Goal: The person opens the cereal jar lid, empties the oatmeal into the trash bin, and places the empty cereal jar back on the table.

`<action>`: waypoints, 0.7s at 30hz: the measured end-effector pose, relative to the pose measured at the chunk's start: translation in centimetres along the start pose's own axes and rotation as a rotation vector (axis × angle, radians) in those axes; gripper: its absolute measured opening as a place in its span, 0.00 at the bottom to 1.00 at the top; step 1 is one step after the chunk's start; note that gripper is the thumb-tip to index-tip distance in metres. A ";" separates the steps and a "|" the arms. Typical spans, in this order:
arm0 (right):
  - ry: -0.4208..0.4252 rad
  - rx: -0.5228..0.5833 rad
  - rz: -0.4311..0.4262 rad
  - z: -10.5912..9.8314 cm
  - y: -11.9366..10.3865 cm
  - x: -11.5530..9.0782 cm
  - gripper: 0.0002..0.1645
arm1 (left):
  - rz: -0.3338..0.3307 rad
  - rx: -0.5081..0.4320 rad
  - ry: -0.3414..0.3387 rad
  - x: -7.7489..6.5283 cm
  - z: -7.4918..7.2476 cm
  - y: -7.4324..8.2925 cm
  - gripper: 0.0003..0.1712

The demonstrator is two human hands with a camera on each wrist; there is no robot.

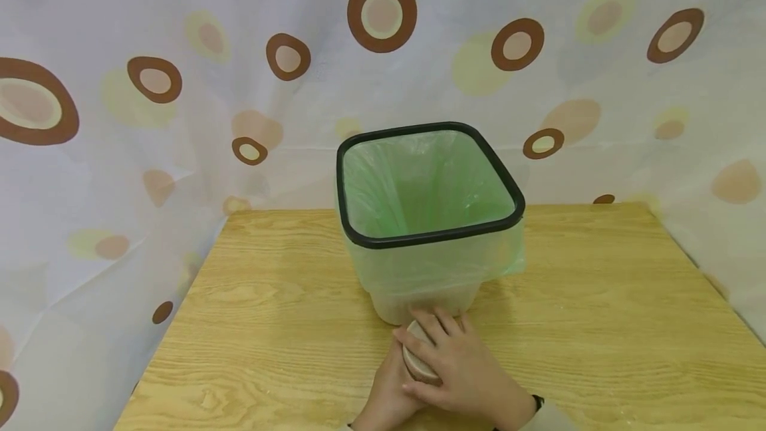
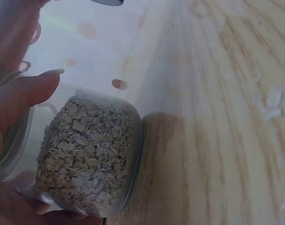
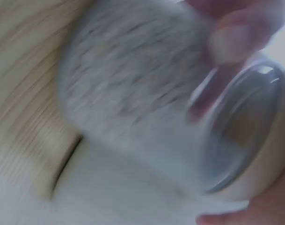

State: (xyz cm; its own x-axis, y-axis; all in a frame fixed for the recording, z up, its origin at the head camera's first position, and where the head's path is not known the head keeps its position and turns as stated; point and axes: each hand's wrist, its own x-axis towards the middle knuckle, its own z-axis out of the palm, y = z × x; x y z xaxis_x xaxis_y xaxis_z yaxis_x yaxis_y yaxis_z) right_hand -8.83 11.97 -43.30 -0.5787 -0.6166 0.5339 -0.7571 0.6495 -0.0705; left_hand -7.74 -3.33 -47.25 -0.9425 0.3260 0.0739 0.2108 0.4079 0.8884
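A clear jar of oat flakes (image 2: 88,152) is gripped by my left hand (image 1: 391,388), whose fingers and thumb wrap round its side. The jar stands close over the wooden table, tilted in both wrist views. On its mouth sits a round, light brown lid (image 1: 419,359). My right hand (image 1: 463,368) lies over this lid, fingers across the top and far edge, thumb on the near side. In the right wrist view the jar (image 3: 133,84) is blurred, with the lid (image 3: 268,159) at its right end. In the head view the hands hide most of the jar.
A pale bin (image 1: 419,298) lined with a green bag (image 1: 383,198) and ringed by a black rim (image 1: 519,205) stands just beyond my hands. White scraps (image 2: 273,105) lie on the wooden table (image 1: 269,324). A patterned sheet (image 1: 419,85) hangs behind and at the sides.
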 end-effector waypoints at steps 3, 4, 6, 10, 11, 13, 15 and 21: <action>0.022 -0.077 0.059 -0.1 -1.0 0.1 0.37 | 0.055 0.084 0.012 -0.1 0.1 0.1 0.51; 0.037 -0.106 0.085 0.0 -1.3 0.2 0.39 | 0.070 0.100 0.022 -0.1 0.1 0.2 0.51; 0.057 -0.161 0.145 0.3 -1.9 0.3 0.41 | 0.088 0.124 0.042 -0.1 0.2 0.2 0.51; 0.056 -0.199 0.232 0.8 -2.5 0.3 0.45 | 0.059 0.079 0.051 -0.1 0.1 0.1 0.52; 0.056 -0.206 0.238 0.9 -2.5 0.3 0.45 | 0.051 0.069 0.047 -0.1 0.1 0.1 0.52; 0.060 -0.209 0.231 1.0 -2.4 0.3 0.44 | 0.039 0.057 0.038 0.0 0.1 0.1 0.52; 0.070 -0.211 0.206 1.1 -2.2 0.3 0.42 | 0.034 0.050 0.027 0.1 0.0 0.1 0.52; 0.070 -0.112 0.117 1.1 -1.0 0.2 0.36 | 0.034 0.112 0.003 0.3 -0.1 -0.1 0.55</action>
State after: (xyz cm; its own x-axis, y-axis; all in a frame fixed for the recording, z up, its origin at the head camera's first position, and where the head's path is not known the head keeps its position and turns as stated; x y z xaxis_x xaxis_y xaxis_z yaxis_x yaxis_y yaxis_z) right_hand -8.53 10.72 -44.07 -0.6353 -0.5043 0.5849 -0.6454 0.7626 -0.0434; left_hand -8.09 -3.39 -47.25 -0.9349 0.3392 0.1047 0.2704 0.4892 0.8292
